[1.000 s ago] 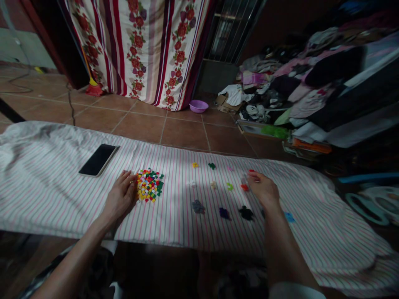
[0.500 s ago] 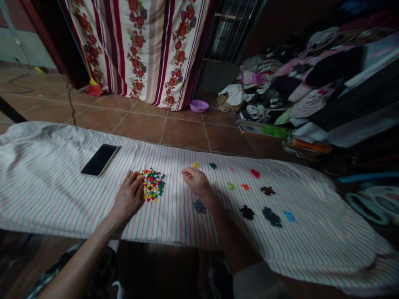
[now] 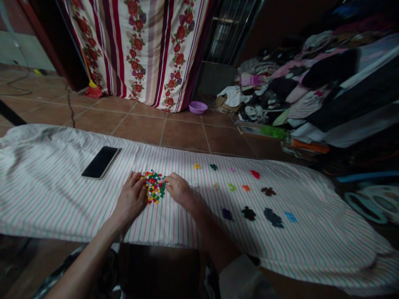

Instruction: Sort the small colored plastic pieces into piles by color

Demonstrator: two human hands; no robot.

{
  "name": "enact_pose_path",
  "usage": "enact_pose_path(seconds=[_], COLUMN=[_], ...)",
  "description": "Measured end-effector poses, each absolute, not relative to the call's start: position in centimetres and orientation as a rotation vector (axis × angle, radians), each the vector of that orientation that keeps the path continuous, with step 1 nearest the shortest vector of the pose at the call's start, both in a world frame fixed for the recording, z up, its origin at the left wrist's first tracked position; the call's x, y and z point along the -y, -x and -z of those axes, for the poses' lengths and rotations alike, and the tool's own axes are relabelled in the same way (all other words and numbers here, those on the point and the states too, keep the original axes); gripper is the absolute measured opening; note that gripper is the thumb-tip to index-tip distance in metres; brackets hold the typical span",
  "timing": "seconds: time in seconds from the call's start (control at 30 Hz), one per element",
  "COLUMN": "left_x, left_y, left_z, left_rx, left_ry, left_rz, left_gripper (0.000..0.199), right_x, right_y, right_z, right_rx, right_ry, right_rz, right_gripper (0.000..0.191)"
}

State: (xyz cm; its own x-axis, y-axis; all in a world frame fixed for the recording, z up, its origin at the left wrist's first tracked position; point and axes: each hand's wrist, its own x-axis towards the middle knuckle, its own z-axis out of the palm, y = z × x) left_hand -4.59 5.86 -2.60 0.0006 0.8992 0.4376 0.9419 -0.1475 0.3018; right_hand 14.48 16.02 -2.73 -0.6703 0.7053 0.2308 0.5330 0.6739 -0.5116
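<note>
A mixed pile of tiny coloured pieces [image 3: 155,190], seemingly small plastic bricks, lies on the striped cloth [image 3: 62,199]. At its left edge rests my left hand [image 3: 132,194], fingers stretched out and touching the pieces. My right hand [image 3: 180,190] is at the pile's right edge, thumb and forefinger pinched together; whatever is between them is too small to make out. Right of it lie small single-colour groups: yellow [image 3: 197,166], dark green [image 3: 213,167], red [image 3: 255,174], lime [image 3: 231,187], orange [image 3: 246,188], brown [image 3: 268,191], dark blue [image 3: 227,214], black [image 3: 248,213], dark grey [image 3: 273,218] and light blue [image 3: 290,216].
A phone [image 3: 101,162] lies on the cloth left of my left hand. Beyond the cloth are a tiled floor [image 3: 183,131], a purple basin [image 3: 198,108], a floral curtain [image 3: 152,50] and a heap of clothes [image 3: 286,83] at the right.
My right hand has moved left from beside the sorted groups to the mixed pile. My right forearm now covers the grey group, and the dark blue one shows. My left hand has hardly moved.
</note>
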Motion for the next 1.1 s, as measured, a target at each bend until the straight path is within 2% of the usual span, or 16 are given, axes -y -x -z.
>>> enact_pose_path(seconds=[0.27, 0.47, 0.73, 0.87, 1.1], left_x=[-6.0, -6.1, -6.0, -6.0, -6.2], left_y=[4.6, 5.1, 5.4, 5.6, 5.5], left_z=[2.5, 2.4, 2.6, 3.4, 3.3], left_rx=[2.022, 2.043, 2.142, 2.202, 2.315], left_ry=[2.167, 2.166, 2.054, 1.983, 1.920], left_rz=[0.825, 0.871, 0.984, 1.027, 1.036], left_gripper=[0.033, 0.031, 0.039, 0.042, 0.044], right_x=[-16.4, -18.2, -22.1, -22.9, -23.8], right_y=[-14.7, -16.5, -22.9, -26.5, -29.8], right_z=[2.9, 1.2, -1.4, -1.2, 0.2], right_rx=[2.434, 2.337, 1.951, 1.809, 1.743], right_ry=[0.977, 1.056, 1.521, 1.785, 2.058], right_rz=[-0.590, -0.578, -0.416, -0.280, -0.240], right_gripper=[0.025, 0.024, 0.025, 0.027, 0.031])
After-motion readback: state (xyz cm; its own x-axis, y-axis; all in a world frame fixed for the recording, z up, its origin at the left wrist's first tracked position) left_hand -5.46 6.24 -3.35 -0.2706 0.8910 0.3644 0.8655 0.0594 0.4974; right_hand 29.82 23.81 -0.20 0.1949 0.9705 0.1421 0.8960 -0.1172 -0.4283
